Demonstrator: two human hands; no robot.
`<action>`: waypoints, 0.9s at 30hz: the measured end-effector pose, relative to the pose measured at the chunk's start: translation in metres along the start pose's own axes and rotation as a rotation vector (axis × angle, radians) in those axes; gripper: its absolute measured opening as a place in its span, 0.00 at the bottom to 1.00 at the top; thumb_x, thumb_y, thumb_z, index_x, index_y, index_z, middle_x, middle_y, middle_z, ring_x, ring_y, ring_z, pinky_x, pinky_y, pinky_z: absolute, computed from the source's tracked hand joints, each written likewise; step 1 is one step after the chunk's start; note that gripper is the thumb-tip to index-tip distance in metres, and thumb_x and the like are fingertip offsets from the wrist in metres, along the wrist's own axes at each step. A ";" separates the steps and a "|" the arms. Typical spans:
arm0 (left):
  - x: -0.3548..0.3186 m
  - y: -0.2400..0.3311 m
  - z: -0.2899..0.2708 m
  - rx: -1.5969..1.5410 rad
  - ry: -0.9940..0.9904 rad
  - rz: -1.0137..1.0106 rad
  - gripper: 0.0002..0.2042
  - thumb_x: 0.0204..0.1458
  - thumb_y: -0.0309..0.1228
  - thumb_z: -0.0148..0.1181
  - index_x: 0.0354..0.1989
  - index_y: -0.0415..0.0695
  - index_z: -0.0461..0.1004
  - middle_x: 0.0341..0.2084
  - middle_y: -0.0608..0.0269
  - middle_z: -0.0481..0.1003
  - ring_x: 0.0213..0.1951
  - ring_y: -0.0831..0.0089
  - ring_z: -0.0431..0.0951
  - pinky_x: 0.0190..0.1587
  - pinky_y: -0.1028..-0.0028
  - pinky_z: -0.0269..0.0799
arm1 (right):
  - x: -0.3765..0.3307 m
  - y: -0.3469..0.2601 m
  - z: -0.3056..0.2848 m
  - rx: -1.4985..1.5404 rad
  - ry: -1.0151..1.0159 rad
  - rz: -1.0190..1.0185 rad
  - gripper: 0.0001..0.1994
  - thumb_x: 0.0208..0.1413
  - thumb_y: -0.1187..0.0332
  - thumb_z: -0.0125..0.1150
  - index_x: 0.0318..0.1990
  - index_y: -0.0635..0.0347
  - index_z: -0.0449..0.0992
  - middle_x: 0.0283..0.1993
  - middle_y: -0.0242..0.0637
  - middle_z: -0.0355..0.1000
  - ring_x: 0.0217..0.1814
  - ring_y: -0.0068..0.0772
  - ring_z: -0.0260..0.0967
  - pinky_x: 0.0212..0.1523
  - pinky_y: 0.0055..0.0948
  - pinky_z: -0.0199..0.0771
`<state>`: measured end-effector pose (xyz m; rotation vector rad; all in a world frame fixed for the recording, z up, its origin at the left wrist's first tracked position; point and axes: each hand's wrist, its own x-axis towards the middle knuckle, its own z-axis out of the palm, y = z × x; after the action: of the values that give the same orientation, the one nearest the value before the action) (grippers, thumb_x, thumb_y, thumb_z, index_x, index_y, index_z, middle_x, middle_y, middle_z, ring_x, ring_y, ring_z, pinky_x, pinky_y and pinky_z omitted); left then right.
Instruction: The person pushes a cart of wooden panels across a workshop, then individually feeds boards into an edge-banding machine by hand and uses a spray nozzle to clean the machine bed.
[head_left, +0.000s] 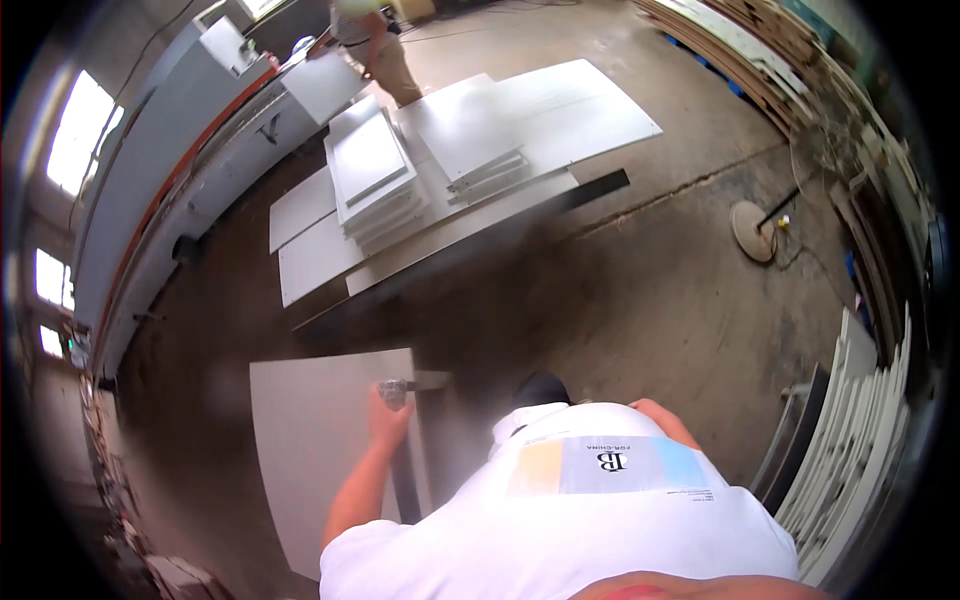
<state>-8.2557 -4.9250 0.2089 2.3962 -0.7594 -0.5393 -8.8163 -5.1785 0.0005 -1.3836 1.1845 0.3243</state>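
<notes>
Workshop floor: a pale panel (pixel 310 430) is seen to the wearer's lt, its far edge set ahead of the body, its long axis run approx. fore-and-aft, nr end partly hidden by arm and shirt (pixel 560 530). The panel's rt long side is the one turned to the wearer; by it, nr the far rt corner, the lt hand (pixel 387 415) is placed, w/ forearm stretched over the face. The lt is thus judged the nearer hand by far, and that side edge the relation any move must turn on.

In the lt hand, drawn in narrow, a small glassy-grey item (pixel 393 391) is apparently held; finger detail is lost to blur, and whether the panel is also touched cannot be told. By the item, a pale strip (pixel 432 380) is pointed rt, past the edge.

The rt hand is hidden, so its state can't be told; only the rt forearm (pixel 668 422) is shown, beside the shirt, well apart fr. the panel.
</notes>
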 end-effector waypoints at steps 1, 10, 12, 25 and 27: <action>-0.006 0.007 0.016 0.013 0.031 0.021 0.40 0.45 0.42 0.73 0.63 0.40 0.59 0.50 0.45 0.74 0.53 0.49 0.75 0.56 0.56 0.69 | 0.003 -0.011 -0.025 0.026 -0.025 -0.061 0.13 0.55 0.66 0.63 0.42 0.66 0.83 0.37 0.41 0.82 0.40 0.31 0.76 0.45 0.34 0.76; -0.030 0.125 0.109 0.160 0.140 -0.184 0.31 0.52 0.57 0.64 0.58 0.48 0.72 0.42 0.48 0.81 0.46 0.48 0.81 0.48 0.55 0.75 | 0.012 -0.242 -0.208 -0.416 0.006 -0.428 0.10 0.58 0.63 0.63 0.41 0.58 0.84 0.39 0.43 0.81 0.40 0.40 0.78 0.44 0.35 0.76; -0.032 0.153 0.131 0.170 0.160 -0.249 0.26 0.52 0.57 0.63 0.52 0.51 0.78 0.37 0.53 0.83 0.42 0.50 0.82 0.45 0.55 0.76 | 0.003 -0.289 -0.238 -0.499 0.016 -0.559 0.10 0.58 0.61 0.65 0.39 0.56 0.84 0.37 0.43 0.80 0.40 0.46 0.78 0.43 0.38 0.76; -0.093 0.297 0.246 0.199 0.297 -0.340 0.23 0.48 0.59 0.63 0.48 0.60 0.80 0.30 0.58 0.83 0.33 0.54 0.83 0.35 0.56 0.78 | 0.141 -0.505 -0.309 -1.022 0.148 -1.377 0.34 0.46 0.49 0.74 0.60 0.53 0.72 0.48 0.43 0.80 0.53 0.50 0.76 0.53 0.45 0.76; -0.115 0.317 0.267 0.247 0.345 -0.360 0.20 0.50 0.57 0.61 0.45 0.60 0.81 0.27 0.58 0.82 0.30 0.54 0.82 0.33 0.56 0.77 | 0.161 -0.506 -0.314 -1.209 -0.058 -1.223 0.39 0.44 0.45 0.74 0.62 0.54 0.70 0.48 0.44 0.80 0.54 0.51 0.76 0.54 0.47 0.76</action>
<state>-8.6071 -5.1737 0.2247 2.7746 -0.2560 -0.1611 -8.4927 -5.6457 0.2398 -2.8010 -0.2235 0.1558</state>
